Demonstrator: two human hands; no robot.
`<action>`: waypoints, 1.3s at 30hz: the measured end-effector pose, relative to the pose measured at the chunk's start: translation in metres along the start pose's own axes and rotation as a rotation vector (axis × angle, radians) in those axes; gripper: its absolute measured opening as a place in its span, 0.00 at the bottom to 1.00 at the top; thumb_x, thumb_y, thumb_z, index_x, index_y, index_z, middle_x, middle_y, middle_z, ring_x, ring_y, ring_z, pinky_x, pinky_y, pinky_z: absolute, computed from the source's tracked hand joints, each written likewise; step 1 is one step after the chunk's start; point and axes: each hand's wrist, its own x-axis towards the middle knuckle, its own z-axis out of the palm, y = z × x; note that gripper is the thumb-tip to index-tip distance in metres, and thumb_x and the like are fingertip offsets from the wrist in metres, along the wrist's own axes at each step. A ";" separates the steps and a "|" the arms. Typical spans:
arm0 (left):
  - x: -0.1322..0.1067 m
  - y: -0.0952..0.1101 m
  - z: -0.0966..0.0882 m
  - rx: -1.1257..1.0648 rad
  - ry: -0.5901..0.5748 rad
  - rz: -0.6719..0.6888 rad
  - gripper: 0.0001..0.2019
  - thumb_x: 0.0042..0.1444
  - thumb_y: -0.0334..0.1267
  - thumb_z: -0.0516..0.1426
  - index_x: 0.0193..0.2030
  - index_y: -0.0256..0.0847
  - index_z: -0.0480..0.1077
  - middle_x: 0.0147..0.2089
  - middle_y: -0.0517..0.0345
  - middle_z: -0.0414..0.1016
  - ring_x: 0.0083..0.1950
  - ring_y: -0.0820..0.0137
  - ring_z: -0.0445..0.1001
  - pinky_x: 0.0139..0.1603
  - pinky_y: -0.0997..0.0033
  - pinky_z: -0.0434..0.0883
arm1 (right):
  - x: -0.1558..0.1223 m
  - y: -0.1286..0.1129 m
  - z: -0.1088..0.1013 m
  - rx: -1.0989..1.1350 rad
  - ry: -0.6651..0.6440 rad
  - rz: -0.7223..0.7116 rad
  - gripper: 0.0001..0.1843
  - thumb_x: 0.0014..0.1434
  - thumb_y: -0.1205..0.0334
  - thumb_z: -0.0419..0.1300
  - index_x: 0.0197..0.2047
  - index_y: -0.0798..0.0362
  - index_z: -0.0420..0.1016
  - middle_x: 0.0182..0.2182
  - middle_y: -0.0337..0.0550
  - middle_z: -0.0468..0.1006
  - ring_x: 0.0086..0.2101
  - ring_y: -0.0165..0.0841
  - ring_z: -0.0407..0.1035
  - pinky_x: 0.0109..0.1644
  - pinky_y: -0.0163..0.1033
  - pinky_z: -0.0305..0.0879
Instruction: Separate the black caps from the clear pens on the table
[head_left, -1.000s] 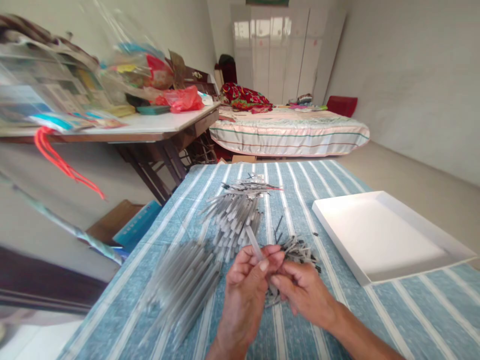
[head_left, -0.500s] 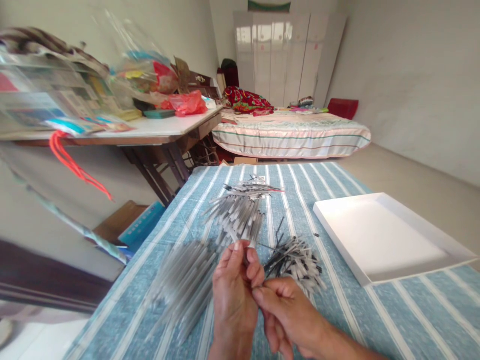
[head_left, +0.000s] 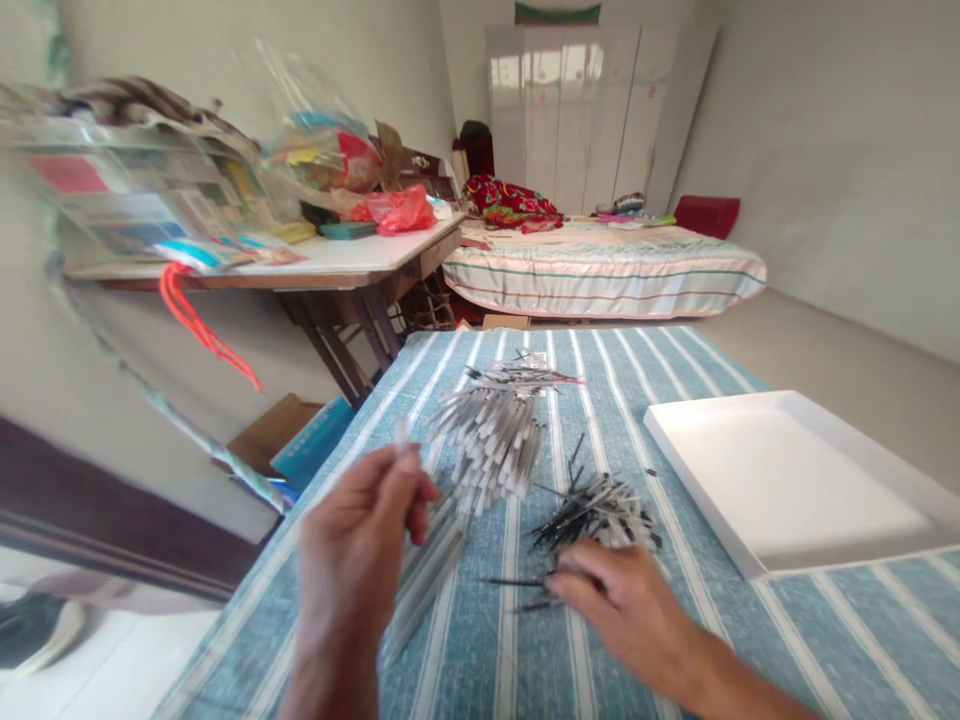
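Observation:
My left hand (head_left: pixel 358 545) is raised over the left side of the striped tablecloth (head_left: pixel 675 640), fingers pinched on a pale translucent tube (head_left: pixel 402 437) that sticks up from them. My right hand (head_left: pixel 626 610) lies low on the cloth, its fingertips closed at the near edge of a small heap of thin black-tipped refills (head_left: pixel 596 510); the hand is blurred. A big pile of grey tubes (head_left: pixel 491 440) lies further back, and a row of finished-looking tubes (head_left: pixel 427 570) lies just under my left hand.
A shallow white tray (head_left: pixel 795 480) sits at the right on the cloth. A cluttered wooden table (head_left: pixel 315 260) with bags stands at the left, a bed (head_left: pixel 600 265) behind, white wardrobes (head_left: pixel 592 110) at the back wall. Books lie on the floor (head_left: pixel 307 450).
My hands, joined over the tube before, have parted. The left has swung left and up with the tube; the right has dropped to the refill heap. The view has shifted slightly.

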 end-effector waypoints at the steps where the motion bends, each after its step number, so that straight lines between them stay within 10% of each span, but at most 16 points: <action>1: -0.004 -0.012 0.001 0.163 -0.076 0.004 0.15 0.50 0.45 0.53 0.41 0.38 0.66 0.21 0.64 0.67 0.18 0.75 0.61 0.21 0.76 0.60 | 0.005 0.008 -0.009 -0.128 0.057 -0.017 0.16 0.59 0.55 0.50 0.25 0.53 0.67 0.18 0.35 0.69 0.20 0.26 0.64 0.24 0.31 0.53; 8: -0.018 -0.076 -0.008 1.023 -0.215 0.116 0.09 0.53 0.40 0.48 0.31 0.41 0.68 0.32 0.50 0.71 0.31 0.61 0.69 0.28 0.69 0.58 | 0.024 0.060 -0.033 -0.788 0.248 -0.022 0.16 0.58 0.49 0.50 0.31 0.49 0.72 0.21 0.39 0.77 0.19 0.34 0.70 0.20 0.34 0.46; 14: -0.017 -0.076 0.009 0.813 -0.110 0.276 0.08 0.51 0.37 0.51 0.36 0.41 0.69 0.40 0.47 0.68 0.43 0.54 0.67 0.42 0.60 0.62 | 0.024 0.081 -0.032 -0.777 0.373 0.008 0.18 0.59 0.48 0.49 0.32 0.49 0.73 0.17 0.38 0.76 0.18 0.33 0.70 0.20 0.34 0.48; 19: -0.011 -0.060 0.074 0.825 -0.339 0.395 0.09 0.54 0.34 0.49 0.30 0.40 0.70 0.34 0.49 0.69 0.40 0.59 0.68 0.40 0.64 0.64 | 0.025 0.086 -0.031 -0.657 0.460 -0.090 0.15 0.60 0.56 0.50 0.30 0.52 0.74 0.19 0.39 0.76 0.20 0.30 0.70 0.25 0.33 0.54; 26: 0.022 -0.066 0.148 0.776 -0.371 0.376 0.07 0.54 0.32 0.53 0.30 0.34 0.70 0.37 0.50 0.70 0.43 0.60 0.69 0.40 0.63 0.65 | 0.019 0.089 -0.034 -0.579 0.486 -0.157 0.13 0.60 0.62 0.50 0.29 0.54 0.74 0.20 0.39 0.75 0.20 0.29 0.68 0.28 0.33 0.56; 33: 0.037 -0.069 0.167 0.863 -0.477 0.280 0.14 0.57 0.40 0.53 0.47 0.36 0.65 0.48 0.54 0.67 0.45 0.64 0.69 0.44 0.59 0.68 | 0.020 0.086 -0.040 -0.548 0.502 -0.194 0.13 0.60 0.64 0.50 0.29 0.55 0.73 0.20 0.40 0.74 0.20 0.29 0.67 0.28 0.34 0.56; 39: 0.043 -0.038 0.156 0.878 -0.470 0.231 0.04 0.52 0.30 0.54 0.32 0.33 0.70 0.35 0.48 0.72 0.39 0.62 0.72 0.40 0.62 0.66 | 0.005 0.038 -0.019 -0.321 0.222 -0.378 0.14 0.61 0.63 0.47 0.26 0.53 0.69 0.18 0.38 0.70 0.20 0.27 0.64 0.28 0.34 0.55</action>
